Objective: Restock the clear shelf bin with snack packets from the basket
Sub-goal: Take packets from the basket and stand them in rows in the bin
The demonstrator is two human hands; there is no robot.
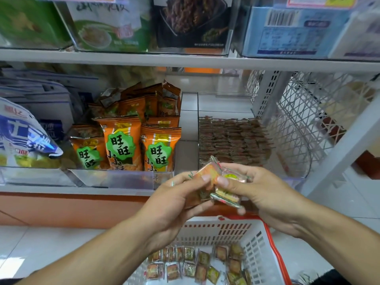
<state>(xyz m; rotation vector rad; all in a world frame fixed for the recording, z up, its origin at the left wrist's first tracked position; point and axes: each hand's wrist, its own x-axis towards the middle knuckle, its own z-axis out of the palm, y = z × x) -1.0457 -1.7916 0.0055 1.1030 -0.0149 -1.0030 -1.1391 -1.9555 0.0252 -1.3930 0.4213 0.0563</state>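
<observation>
Both hands are grasping a small clutch of snack packets (218, 183) in front of the shelf edge. Left hand (176, 204) is pinching the orange packets at the 9 o'clock side of the clutch, thumb lying on top, while the right hand (257, 194) is curling its fingers around the clear-wrapped packets at the 3 o'clock side, thumb pressing down near the left thumb. At 12 o'clock from the hands, the clear shelf bin (287, 165) is sitting on the lower shelf, holding tight rows of small brown packets (232, 138). At 6 o'clock, the white basket (257, 249) with its red rim is resting on the floor, with loose packets (197, 264) lying scattered inside. At 10 o'clock, orange bags (123, 145) with green badges are standing upright in a neighbouring bin, and a blue and white bag (22, 136) is leaning further toward 9 o'clock.
</observation>
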